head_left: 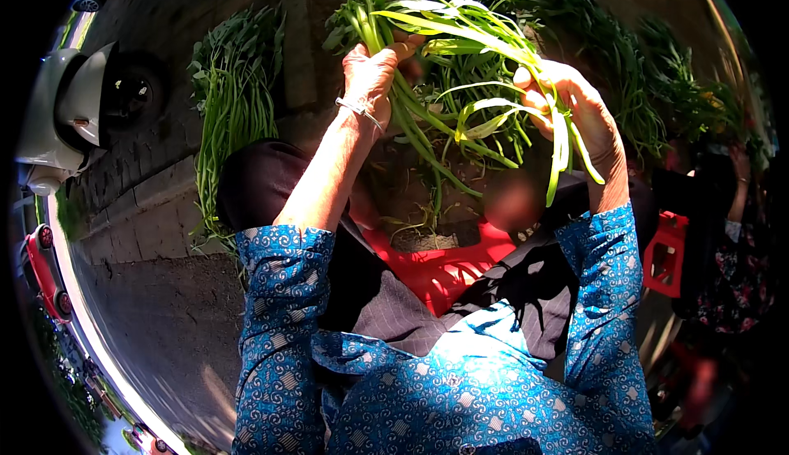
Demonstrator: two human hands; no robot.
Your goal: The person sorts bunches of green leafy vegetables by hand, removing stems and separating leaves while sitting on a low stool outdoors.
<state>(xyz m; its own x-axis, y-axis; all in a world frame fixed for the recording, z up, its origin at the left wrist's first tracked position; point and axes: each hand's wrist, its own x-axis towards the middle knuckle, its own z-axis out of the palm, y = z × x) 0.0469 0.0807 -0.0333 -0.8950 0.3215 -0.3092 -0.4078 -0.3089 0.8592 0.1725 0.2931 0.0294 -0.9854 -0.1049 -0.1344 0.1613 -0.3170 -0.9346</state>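
Observation:
My left hand (370, 81) is closed round a bunch of water spinach (366, 27), its pale green stems slanting down past the wrist. To the right, my right hand (579, 101) has its fingers curled on long narrow leaves and thin stems (559, 138), which arch over from the top of the bunch and hang below the fingers. Both hands are raised in front of my knees. Behind them lies more of the leafy greens (485, 69), partly covered by the bunch. Loose stems and scraps (419, 225) lie on the ground between my legs.
A pile of long-stemmed greens (238, 85) lies at the left, with more heaps (625, 85) at the right. A red plastic seat (444, 270) shows beneath me. Near a red stool (664, 254) sits another person in dark floral clothing (731, 282). A pale vehicle (62, 110) stands far left.

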